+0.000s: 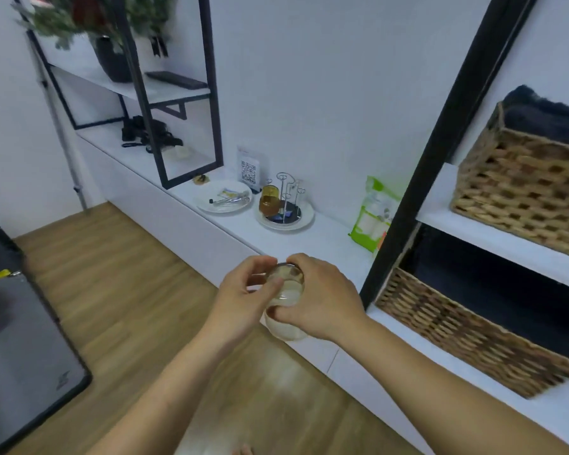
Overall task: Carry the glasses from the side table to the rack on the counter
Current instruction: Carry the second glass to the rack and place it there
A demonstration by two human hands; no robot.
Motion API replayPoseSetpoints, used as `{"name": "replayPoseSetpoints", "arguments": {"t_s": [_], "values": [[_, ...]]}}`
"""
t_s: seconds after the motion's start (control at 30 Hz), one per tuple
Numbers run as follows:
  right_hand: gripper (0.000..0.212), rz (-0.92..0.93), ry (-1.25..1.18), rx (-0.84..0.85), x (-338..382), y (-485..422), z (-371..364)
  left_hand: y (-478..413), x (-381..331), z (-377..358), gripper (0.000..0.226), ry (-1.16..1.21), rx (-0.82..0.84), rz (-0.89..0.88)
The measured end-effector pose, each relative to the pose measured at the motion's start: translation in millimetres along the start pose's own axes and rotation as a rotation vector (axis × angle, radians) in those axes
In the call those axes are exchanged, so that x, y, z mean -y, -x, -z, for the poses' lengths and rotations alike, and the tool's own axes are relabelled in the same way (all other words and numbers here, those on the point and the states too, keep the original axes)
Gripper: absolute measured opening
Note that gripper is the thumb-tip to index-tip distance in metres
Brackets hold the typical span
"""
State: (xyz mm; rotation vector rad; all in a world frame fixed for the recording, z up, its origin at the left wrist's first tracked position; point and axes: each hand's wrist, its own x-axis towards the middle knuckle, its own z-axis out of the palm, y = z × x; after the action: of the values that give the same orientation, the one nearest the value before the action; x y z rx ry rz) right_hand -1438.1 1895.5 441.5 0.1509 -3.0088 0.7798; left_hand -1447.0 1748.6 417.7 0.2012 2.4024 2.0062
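Both hands together around one clear glass (286,300), held in the air just off the front edge of the white bench (276,238), above the wooden floor (119,290).

Left hand (243,300) curled on the glass's left side: thumb laid across the wall near the rim, fingers wrapped round the far side, tips near the rim. Right hand (322,300) clamped on the right side: fingers bent over the top edge and down the wall, thumb pressed low near the base. Fingertips of the two hands almost meeting at the rim. Glass tilted, rim pointing up and away, base toward the body. Hard to tell through the blur whether empty or not.

Further along the bench, well apart from the hands: wire rack (288,195) standing on a round white plate (304,221), with an amber glass (269,200) hung upside down on its left side. Just left of that, a second plate (211,205) carrying small packets and tongs. Behind, a QR card (248,170) propped against the wall. To the right, a green-and-white packet (372,215) leaning beside a black post (440,133).

On the right, two wicker baskets (519,192) on shelves, both holding dark cloth. Upper left, a black-framed shelf (174,90) with a potted plant (112,37).
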Motion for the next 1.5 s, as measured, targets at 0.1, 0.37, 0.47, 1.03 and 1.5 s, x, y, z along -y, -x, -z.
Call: {"name": "replayPoseSetpoints", "arguments": {"t_s": [0.1, 0.37, 0.47, 1.03, 1.5], "values": [[0.065, -0.061, 0.032, 0.016, -18.0, -57.5, 8.3, -63.6, 6.0, -8.7, 0.026, -0.022, 0.059, 0.018], [0.066, -0.083, -0.019, -0.043, -39.8, -187.1, 5.9, -208.7, 15.6, -3.6, 0.023, -0.111, 0.076, 0.016], [0.066, -0.074, -0.017, -0.009, -51.0, -237.5, -3.1, -252.1, 27.2, 0.3, 0.022, -0.134, 0.077, 0.04], [0.062, -0.076, -0.092, 0.019, -125.9, -486.4, -11.5, -495.5, 59.9, -10.8, 0.019, -0.153, 0.071, 0.134], [0.067, -0.542, -0.009, -0.165, -200.8, -557.8, -4.4, -692.3, 132.5, -36.5, 0.01, -0.257, 0.389, 0.068]]}}
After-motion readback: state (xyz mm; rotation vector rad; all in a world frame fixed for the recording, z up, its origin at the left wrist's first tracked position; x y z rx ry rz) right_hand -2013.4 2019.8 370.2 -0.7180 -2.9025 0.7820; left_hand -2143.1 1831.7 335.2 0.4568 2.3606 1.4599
